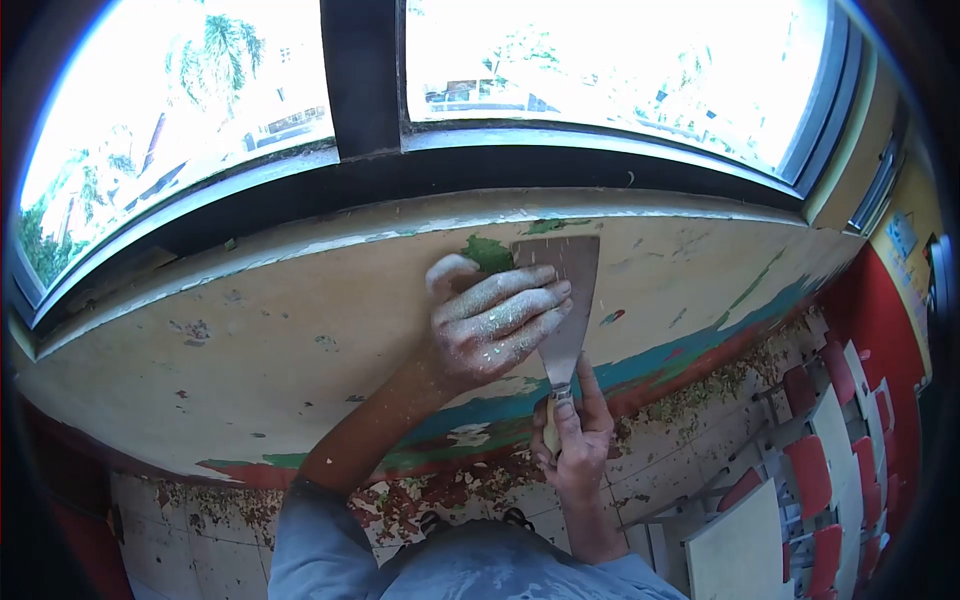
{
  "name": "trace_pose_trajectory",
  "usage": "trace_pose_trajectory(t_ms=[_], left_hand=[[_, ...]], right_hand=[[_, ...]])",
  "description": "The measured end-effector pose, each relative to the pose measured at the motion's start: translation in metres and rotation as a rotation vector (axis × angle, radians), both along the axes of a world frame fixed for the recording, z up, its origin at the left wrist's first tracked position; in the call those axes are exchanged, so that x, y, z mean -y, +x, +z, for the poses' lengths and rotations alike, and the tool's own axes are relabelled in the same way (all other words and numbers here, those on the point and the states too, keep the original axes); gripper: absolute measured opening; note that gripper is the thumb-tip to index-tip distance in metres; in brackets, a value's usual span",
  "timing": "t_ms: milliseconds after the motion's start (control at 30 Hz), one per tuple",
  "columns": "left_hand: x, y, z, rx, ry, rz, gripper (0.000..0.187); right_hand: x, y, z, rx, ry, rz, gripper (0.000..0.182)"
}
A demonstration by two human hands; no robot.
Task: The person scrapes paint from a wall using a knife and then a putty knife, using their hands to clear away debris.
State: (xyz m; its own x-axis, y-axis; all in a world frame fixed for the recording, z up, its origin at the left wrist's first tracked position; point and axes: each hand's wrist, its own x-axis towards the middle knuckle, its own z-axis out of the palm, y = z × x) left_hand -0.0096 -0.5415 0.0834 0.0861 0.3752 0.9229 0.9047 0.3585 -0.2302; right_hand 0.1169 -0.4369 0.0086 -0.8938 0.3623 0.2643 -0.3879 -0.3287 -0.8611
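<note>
A wide metal scraper (572,300) points up against the wall, its blade edge near the top of the wall below the window. My right hand (577,440) is wrapped round its handle, with a finger stretched along the neck. Dusted with pale powder, my left hand (500,318) lies over the left part of the blade, fingers bent across it. Just above my left hand is a green paint patch (488,253). The beige wall (300,330) carries worn spots and a blue-green band (500,412) lower down.
Windows (620,70) with a dark frame (362,80) stand above the wall. Paint flakes (410,505) litter the tiled floor (160,530) along its foot. Red chairs (808,470) and pale desktops (735,550) are at the right. A red wall (880,310) rises behind them.
</note>
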Motion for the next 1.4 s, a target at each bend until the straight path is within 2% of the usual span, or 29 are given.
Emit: trace_pose_trajectory(t_ms=[100, 200, 267, 367, 533, 667, 800, 933, 967, 1100, 1233, 1400], left_hand=[[-0.001, -0.001, -0.014, 0.026, -0.032, -0.026, 0.016], [0.003, 0.002, 0.002, 0.012, -0.039, -0.014, 0.014], [0.004, 0.002, 0.010, -0.001, -0.044, -0.004, 0.012], [0.002, 0.000, -0.014, 0.027, -0.077, -0.024, 0.014], [0.000, 0.000, 0.009, -0.054, -0.057, 0.027, 0.009], [-0.001, 0.001, -0.014, 0.031, -0.074, -0.021, 0.013], [-0.003, -0.002, 0.011, -0.110, -0.081, 0.062, 0.012], [-0.003, 0.003, -0.017, 0.019, -0.110, 0.003, 0.017], [0.000, -0.005, -0.029, -0.016, -0.130, -0.037, 0.016], [0.006, 0.002, 0.007, -0.112, -0.166, 0.033, 0.016], [-0.001, 0.001, -0.020, -0.075, -0.121, -0.018, 0.018], [-0.005, 0.002, 0.005, -0.123, -0.110, 0.051, 0.019]], right_hand=[[0.008, 0.008, -0.009, 0.028, -0.107, 0.039, 0.049], [0.003, -0.006, 0.003, 0.013, 0.014, 0.022, 0.050], [0.006, -0.001, 0.003, 0.015, -0.017, 0.027, 0.050], [0.010, 0.005, -0.007, 0.021, -0.097, 0.049, 0.049], [0.004, -0.002, 0.005, 0.026, -0.037, 0.013, 0.048], [0.005, 0.003, -0.002, 0.049, -0.076, 0.008, 0.047], [0.000, -0.004, 0.005, 0.033, -0.080, 0.010, 0.046], [0.000, 0.008, -0.002, 0.055, -0.089, 0.019, 0.046], [-0.004, 0.005, -0.007, 0.062, -0.076, 0.015, 0.045], [-0.001, -0.005, 0.004, 0.014, -0.071, 0.007, 0.044], [-0.004, 0.001, -0.002, 0.031, -0.060, 0.000, 0.044], [-0.017, -0.008, 0.003, -0.006, 0.044, -0.026, 0.044]])
